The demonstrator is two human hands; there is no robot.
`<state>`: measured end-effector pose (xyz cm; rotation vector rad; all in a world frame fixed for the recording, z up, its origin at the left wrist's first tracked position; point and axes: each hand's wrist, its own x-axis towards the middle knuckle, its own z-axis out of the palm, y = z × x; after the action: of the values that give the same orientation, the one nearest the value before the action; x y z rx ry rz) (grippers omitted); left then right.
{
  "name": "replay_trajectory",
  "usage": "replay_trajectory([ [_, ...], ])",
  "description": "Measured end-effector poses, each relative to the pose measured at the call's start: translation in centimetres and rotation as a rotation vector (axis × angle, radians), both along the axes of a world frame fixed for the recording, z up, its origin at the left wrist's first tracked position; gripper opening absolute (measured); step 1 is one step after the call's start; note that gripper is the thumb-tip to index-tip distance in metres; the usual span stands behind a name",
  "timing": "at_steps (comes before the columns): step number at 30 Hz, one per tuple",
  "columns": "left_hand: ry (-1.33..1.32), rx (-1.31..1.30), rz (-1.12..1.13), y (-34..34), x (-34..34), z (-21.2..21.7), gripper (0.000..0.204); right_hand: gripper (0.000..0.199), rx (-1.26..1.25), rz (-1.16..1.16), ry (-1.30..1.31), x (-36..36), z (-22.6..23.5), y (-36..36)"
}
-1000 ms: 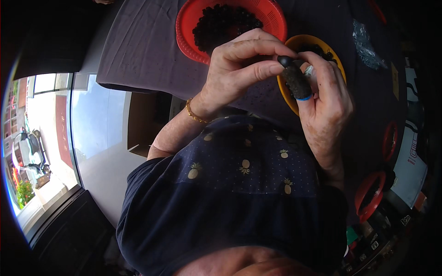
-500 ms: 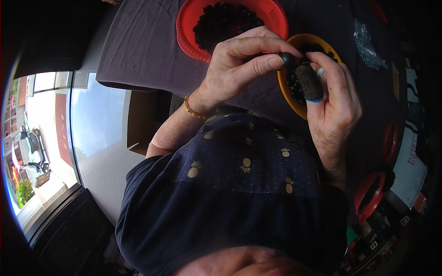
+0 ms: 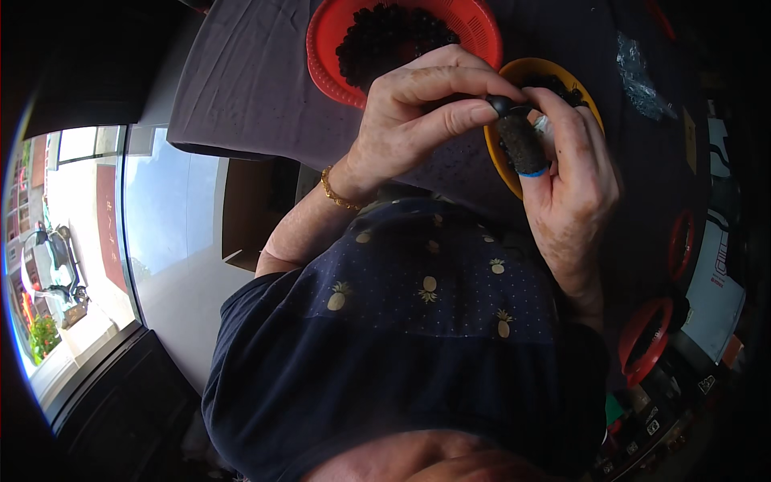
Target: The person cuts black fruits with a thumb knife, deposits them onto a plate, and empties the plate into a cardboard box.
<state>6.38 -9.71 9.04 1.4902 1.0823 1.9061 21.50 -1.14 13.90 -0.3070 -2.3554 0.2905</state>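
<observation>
My left hand point(image 3: 418, 108) pinches a small black round piece point(image 3: 499, 105) between thumb and forefinger. Close against it is my right hand point(image 3: 574, 177), its forefinger bent toward the piece. A dark, rough cover point(image 3: 520, 143) with a blue edge wraps my right thumb. Something whitish shows inside the curled right fingers, and what their tips grip is too small to make out. Both hands are over a yellow bowl point(image 3: 496, 165) holding small black round pieces. Beyond my left hand stands a red colander point(image 3: 325, 76) with many more of them.
A dark cloth point(image 3: 257, 88) covers the table, with small dark specks near the bowls. A crumpled clear plastic bag point(image 3: 640, 76) lies at the far right. Red-rimmed containers point(image 3: 645, 341) stand to my right. An open cardboard box point(image 3: 249, 209) is beside my left arm.
My right hand has shifted slightly left, bringing the covered thumb closer beneath the black piece. My left hand has hardly moved and keeps its pinch.
</observation>
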Motion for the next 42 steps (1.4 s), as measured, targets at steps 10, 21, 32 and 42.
replay_trajectory([
  [10,-0.499,-0.07,-0.292,0.6,0.2,-1.0,0.026,0.027,-0.036,0.046,-0.07,0.5,0.6,-0.5],
  [21,-0.788,-0.251,-0.561,2.7,1.3,-4.0,0.029,0.039,0.168,0.118,-0.004,3.9,-2.8,0.6],
  [32,-0.673,-0.366,-0.542,3.7,3.6,-3.9,0.028,0.04,0.091,-0.127,0.084,4.5,-5.7,1.4],
  [42,0.606,-0.376,0.118,8.8,5.3,-5.4,0.036,0.025,-0.078,-0.514,0.192,11.9,-6.1,5.9],
])
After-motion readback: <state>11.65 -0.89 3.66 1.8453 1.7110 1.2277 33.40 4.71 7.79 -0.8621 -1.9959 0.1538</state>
